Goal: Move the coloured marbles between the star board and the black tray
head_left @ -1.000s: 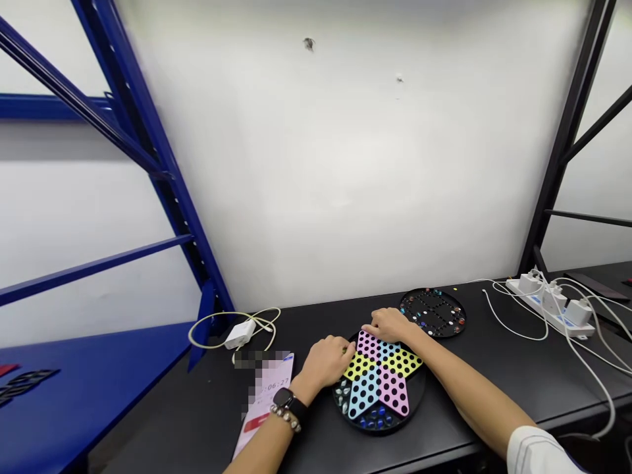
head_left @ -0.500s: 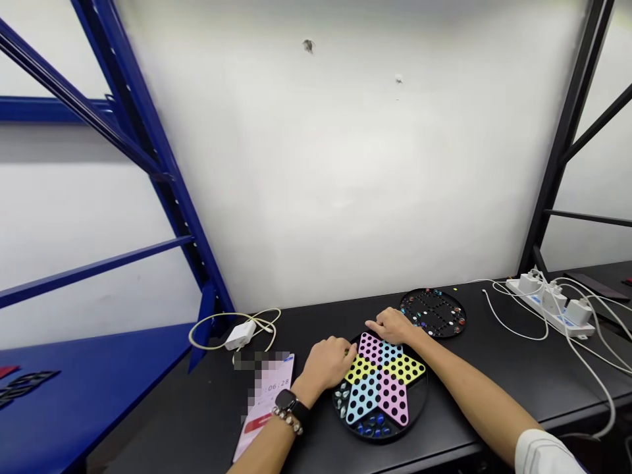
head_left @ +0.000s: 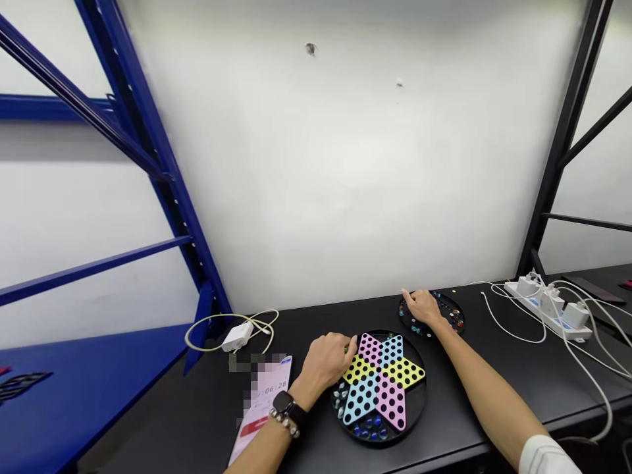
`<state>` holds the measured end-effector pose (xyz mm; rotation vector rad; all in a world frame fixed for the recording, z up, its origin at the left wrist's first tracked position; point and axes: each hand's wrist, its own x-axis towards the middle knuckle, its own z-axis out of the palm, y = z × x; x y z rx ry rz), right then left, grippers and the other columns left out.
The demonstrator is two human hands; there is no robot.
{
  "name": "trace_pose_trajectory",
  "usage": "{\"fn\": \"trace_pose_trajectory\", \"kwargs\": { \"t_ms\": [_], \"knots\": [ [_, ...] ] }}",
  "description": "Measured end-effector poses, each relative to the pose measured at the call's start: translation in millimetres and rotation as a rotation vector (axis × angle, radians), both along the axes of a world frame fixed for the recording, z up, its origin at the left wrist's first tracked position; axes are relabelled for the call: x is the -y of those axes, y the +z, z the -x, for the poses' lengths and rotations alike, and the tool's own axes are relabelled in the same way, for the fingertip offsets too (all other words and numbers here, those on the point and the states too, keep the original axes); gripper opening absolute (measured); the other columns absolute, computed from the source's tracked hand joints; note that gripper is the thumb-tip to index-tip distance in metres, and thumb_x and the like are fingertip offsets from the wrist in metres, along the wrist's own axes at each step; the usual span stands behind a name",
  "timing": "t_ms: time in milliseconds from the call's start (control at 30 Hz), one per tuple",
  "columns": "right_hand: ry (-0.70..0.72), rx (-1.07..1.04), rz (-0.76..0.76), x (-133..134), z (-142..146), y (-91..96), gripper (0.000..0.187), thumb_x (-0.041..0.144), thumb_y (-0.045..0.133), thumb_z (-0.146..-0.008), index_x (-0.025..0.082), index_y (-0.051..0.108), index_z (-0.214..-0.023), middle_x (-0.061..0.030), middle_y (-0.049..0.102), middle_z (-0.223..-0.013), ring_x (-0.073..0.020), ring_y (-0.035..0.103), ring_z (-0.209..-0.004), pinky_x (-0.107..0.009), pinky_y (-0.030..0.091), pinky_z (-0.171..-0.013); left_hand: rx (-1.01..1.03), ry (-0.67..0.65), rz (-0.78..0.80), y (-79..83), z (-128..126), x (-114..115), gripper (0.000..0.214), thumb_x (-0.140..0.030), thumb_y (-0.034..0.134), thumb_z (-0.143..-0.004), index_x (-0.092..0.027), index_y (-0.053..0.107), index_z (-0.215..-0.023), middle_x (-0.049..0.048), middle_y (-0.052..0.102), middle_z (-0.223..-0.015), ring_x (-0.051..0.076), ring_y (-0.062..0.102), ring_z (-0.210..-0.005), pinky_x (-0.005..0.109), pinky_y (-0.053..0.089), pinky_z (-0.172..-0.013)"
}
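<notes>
A round black Chinese checkers board [head_left: 392, 392] with a pink, blue and yellow star lies on the table. Clear marbles [head_left: 340, 395] sit in its left compartment and blue marbles [head_left: 370, 428] in the front one. My left hand [head_left: 328, 359], wearing a watch and a bead bracelet, curls its fingers over the board's upper-left rim; its fingertips are partly hidden. Farther back, my right hand [head_left: 422, 307] reaches over a round black tray [head_left: 448, 322] of scattered coloured marbles. Its thumb points left, while the other fingers are bent down and mostly hidden from me.
Left of the board lies a phone [head_left: 264, 398] showing a timer. Behind it is a white charger [head_left: 237, 336] with a coiled cable. On the right, a white power strip [head_left: 550, 309] carries plugs and loose cables. A white wall [head_left: 345, 164] stands behind the table.
My right hand has moved back and to the right, from the top of the star board to the round tray. My left hand stays at the board's rim.
</notes>
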<state>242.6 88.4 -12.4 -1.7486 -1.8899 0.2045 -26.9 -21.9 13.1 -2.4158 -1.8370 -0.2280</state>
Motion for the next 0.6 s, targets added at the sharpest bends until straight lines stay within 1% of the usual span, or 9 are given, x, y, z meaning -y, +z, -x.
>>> {"fn": "trace_pose_trajectory", "kwargs": {
  "t_ms": [67,133,200,267,367,433,467,500,600],
  "knots": [
    [-0.056,0.011,0.043,-3,-10,-3.0,0.069,0.060,0.024,-0.096,0.019,0.055,-0.050,-0.0073,0.057,-0.057,-0.0181,0.054,-0.057,-0.028,0.032,-0.057,0.022,-0.016,-0.022,8.0,-9,-5,0.061,-0.046,0.023,-0.099,-0.019,0.070,-0.072,0.0082,0.073,-0.081,0.021,0.068,-0.074,0.028,0.042,-0.065],
    [-0.090,0.011,0.076,-5,-15,-6.3,0.067,0.060,0.025,-0.096,0.020,0.058,-0.053,-0.0091,0.061,-0.063,-0.0199,0.057,-0.063,-0.028,0.033,-0.060,0.038,-0.055,-0.018,17.8,-28,-13,0.065,-0.049,0.019,-0.099,-0.019,0.069,-0.069,0.0077,0.071,-0.074,0.020,0.066,-0.068,0.028,0.041,-0.062],
    [-0.105,-0.002,0.076,-7,-18,-9.2,0.065,0.060,0.026,-0.096,0.020,0.062,-0.060,-0.0107,0.065,-0.072,-0.0215,0.060,-0.069,-0.029,0.035,-0.063,0.051,-0.125,-0.017,26.3,-58,-24,0.068,-0.050,0.016,-0.100,-0.019,0.068,-0.070,0.0079,0.070,-0.073,0.019,0.066,-0.068,0.028,0.042,-0.065],
    [-0.123,-0.046,0.065,-8,-21,-11.5,0.062,0.059,0.026,-0.096,0.021,0.066,-0.067,-0.0112,0.067,-0.077,-0.0223,0.061,-0.074,-0.029,0.036,-0.066,0.062,-0.209,-0.005,30.0,-94,-38,0.064,-0.051,0.017,-0.100,-0.020,0.070,-0.078,0.0085,0.071,-0.081,0.021,0.067,-0.077,0.029,0.044,-0.071],
    [-0.151,-0.178,0.057,-13,-30,-15.0,0.061,0.057,0.024,-0.096,0.022,0.067,-0.071,-0.0091,0.068,-0.077,-0.0214,0.061,-0.075,-0.028,0.037,-0.066,0.069,-0.253,0.030,24.2,-143,-59,0.052,-0.053,0.027,-0.098,-0.021,0.069,-0.094,0.0096,0.072,-0.095,0.024,0.067,-0.091,0.032,0.047,-0.079],
    [-0.173,-0.267,0.048,-18,-39,-18.5,0.060,0.055,0.024,-0.095,0.022,0.067,-0.069,-0.0075,0.068,-0.075,-0.0208,0.061,-0.074,-0.027,0.038,-0.066,0.074,-0.253,0.053,15.0,-163,-70,0.046,-0.050,0.030,-0.098,-0.021,0.066,-0.101,0.0101,0.071,-0.099,0.025,0.067,-0.094,0.033,0.048,-0.081],
    [-0.184,-0.306,0.038,-21,-43,-20.5,0.060,0.054,0.024,-0.095,0.022,0.066,-0.067,-0.0071,0.068,-0.074,-0.0206,0.061,-0.074,-0.027,0.039,-0.067,0.076,-0.250,0.069,9.8,-168,-74,0.044,-0.049,0.033,-0.097,-0.021,0.066,-0.102,0.0102,0.071,-0.101,0.026,0.067,-0.095,0.034,0.049,-0.081],
    [-0.199,-0.343,0.024,-24,-48,-22.5,0.060,0.053,0.023,-0.095,0.022,0.065,-0.065,-0.0069,0.068,-0.073,-0.0204,0.061,-0.074,-0.027,0.040,-0.068,0.076,-0.248,0.086,4.9,-171,-77,0.039,-0.049,0.038,-0.095,-0.021,0.065,-0.102,0.0099,0.070,-0.103,0.026,0.067,-0.096,0.035,0.050,-0.082],
    [-0.227,-0.426,-0.006,-28,-54,-27.2,0.062,0.050,0.020,-0.095,0.021,0.064,-0.062,-0.0067,0.068,-0.072,-0.0200,0.062,-0.074,-0.026,0.041,-0.070,0.077,-0.267,0.134,-5.4,-166,-82,0.033,-0.049,0.052,-0.089,-0.023,0.063,-0.105,0.0083,0.066,-0.111,0.026,0.065,-0.101,0.035,0.050,-0.085]
  ]
}}
